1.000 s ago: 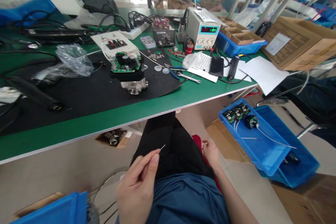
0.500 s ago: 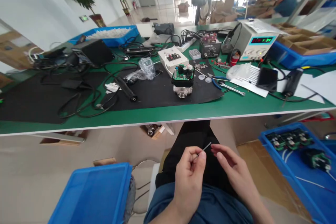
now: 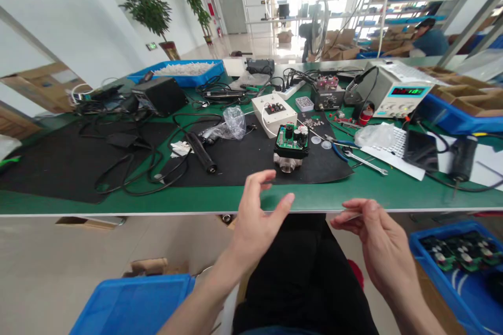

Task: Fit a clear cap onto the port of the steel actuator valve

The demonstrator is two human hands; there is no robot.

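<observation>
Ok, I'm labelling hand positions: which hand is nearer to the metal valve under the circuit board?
Left. The left hand is open just short of the metal valve, not touching it; the right hand is farther off, to its right and nearer the body.

head-worn, looking forward and down

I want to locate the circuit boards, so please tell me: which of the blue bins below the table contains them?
The blue bin at the right: green circuit boards lie in it. The blue bin at the left shows none.
</observation>
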